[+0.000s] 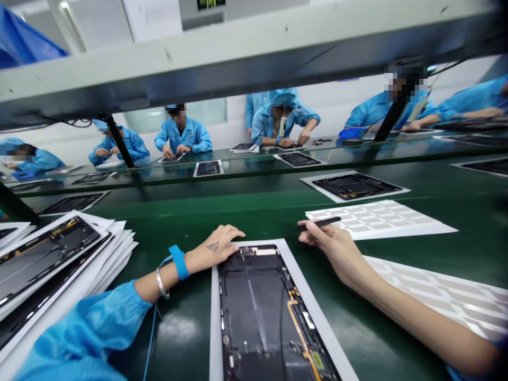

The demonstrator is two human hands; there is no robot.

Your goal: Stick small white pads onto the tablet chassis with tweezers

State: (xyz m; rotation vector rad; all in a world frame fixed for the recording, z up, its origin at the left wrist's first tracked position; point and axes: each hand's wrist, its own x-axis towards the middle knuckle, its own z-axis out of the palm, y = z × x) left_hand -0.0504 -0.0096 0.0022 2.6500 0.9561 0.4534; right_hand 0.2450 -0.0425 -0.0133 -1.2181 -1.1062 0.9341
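An opened tablet back shell (pixel 262 317) with a white rim, dark inner parts and an orange flex cable lies in front of me on the green belt. My left hand (pixel 217 247) rests flat on its top left corner, fingers stretched out, a blue wrist strap (pixel 179 261) and a bracelet on the wrist. My right hand (pixel 332 244) is closed on a thin black tool (pixel 322 223) just right of the shell's top edge, its tip pointing at a white sticker sheet (pixel 381 218).
A fanned stack of similar shells (pixel 51 264) lies at the left. A second sticker sheet (pixel 448 296) lies under my right forearm. More shells (pixel 353 186) ride the belt farther out. Several people in blue coats work across the line, beneath an overhead beam (pixel 246 58).
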